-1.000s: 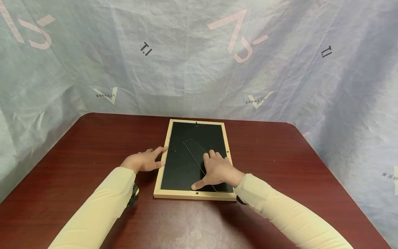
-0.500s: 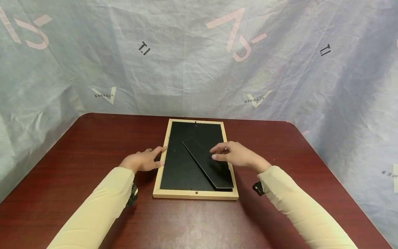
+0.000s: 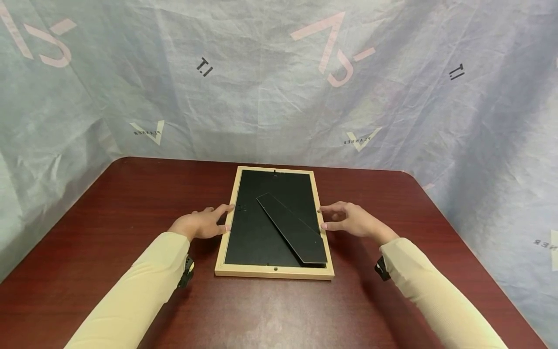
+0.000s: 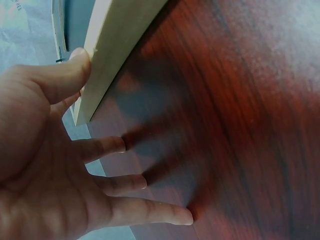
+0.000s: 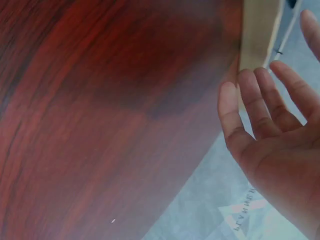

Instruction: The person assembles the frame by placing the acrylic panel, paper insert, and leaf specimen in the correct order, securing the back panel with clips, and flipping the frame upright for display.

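Note:
A picture frame [image 3: 274, 273] with a light wooden border lies with its black backing board [image 3: 253, 232] facing up. The black stand leg [image 3: 294, 230] lies slantwise over the board, its broad end slightly raised near the lower right corner. My left hand [image 3: 200, 224] rests thumb and index finger on the left border; in the left wrist view its other fingers are spread, tips at the tabletop. My right hand [image 3: 355, 219] is at the right border, thumb and fingertips at the wood, fingers loosely bent. Whether it presses on the wood I cannot tell.
The dark red wooden table [image 3: 144, 208] has rounded far corners. Behind and beside it hangs a grey printed cloth [image 3: 261, 97]. Both wrists wear a black strapped device, such as the one on the left wrist [image 3: 186, 272].
My right hand has lifted off the stand leg and moved right to the frame's right border. The leg's broad end has risen slightly. My left hand has stayed in place.

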The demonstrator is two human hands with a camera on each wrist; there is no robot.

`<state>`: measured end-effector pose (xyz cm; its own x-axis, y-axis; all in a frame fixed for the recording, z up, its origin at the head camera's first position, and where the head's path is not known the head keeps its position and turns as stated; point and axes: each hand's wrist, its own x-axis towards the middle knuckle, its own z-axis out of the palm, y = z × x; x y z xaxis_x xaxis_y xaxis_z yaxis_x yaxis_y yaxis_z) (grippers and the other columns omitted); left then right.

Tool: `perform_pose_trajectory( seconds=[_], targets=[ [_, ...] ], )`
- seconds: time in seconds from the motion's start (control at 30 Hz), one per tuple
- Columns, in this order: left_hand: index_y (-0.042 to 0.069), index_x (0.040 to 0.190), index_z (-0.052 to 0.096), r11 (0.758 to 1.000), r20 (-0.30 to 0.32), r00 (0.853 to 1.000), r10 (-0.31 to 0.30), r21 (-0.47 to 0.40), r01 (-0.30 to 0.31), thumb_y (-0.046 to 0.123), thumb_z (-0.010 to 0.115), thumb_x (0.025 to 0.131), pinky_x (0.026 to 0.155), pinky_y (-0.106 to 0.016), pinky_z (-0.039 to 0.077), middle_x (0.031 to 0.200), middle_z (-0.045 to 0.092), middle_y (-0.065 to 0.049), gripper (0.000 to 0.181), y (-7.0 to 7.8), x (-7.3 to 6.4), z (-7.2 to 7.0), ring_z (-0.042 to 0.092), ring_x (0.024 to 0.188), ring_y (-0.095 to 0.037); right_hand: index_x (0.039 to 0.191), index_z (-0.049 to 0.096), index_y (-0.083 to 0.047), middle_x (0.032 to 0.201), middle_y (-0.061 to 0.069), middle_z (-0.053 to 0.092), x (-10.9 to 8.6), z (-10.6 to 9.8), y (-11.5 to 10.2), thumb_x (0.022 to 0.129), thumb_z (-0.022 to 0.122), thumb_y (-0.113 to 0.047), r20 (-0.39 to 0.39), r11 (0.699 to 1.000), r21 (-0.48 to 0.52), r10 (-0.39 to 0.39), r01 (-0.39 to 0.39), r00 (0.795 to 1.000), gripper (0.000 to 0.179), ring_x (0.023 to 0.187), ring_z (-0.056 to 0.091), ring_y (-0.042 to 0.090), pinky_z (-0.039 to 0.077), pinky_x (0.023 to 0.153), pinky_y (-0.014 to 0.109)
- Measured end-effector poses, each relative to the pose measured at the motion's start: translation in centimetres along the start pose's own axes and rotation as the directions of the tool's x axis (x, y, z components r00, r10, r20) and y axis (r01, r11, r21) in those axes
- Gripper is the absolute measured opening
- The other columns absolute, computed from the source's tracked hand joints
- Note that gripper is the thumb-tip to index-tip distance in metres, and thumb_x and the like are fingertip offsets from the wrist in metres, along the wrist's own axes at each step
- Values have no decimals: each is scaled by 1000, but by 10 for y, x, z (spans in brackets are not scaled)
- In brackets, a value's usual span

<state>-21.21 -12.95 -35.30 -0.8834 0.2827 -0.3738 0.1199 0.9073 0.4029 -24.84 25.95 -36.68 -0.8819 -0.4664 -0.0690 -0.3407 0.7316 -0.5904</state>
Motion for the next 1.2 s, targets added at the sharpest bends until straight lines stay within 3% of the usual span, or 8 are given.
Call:
perform_pose_trajectory(
  seconds=[0.37,1.2],
  targets=[
    [12,161,23,1000,-2,1000,-3,6,3,26,55,107,116,-69,15,158,25,-37,64,3,-1,-2,22,146,-55,146,56,-6,142,18,53,0,3,8,89,81,-30,25,999,34,-6,5,1000,67,119,60,35,51,96,49],
    [11,161,24,1000,-7,1000,9,-20,-9,25,55,107,117,-68,12,158,24,-36,64,-1,1,1,21,148,-52,143,59,-6,133,18,63,7,6,10,87,83,-29,-4,998,55,16,-15,1000,65,117,61,33,50,94,49]
  ],
)
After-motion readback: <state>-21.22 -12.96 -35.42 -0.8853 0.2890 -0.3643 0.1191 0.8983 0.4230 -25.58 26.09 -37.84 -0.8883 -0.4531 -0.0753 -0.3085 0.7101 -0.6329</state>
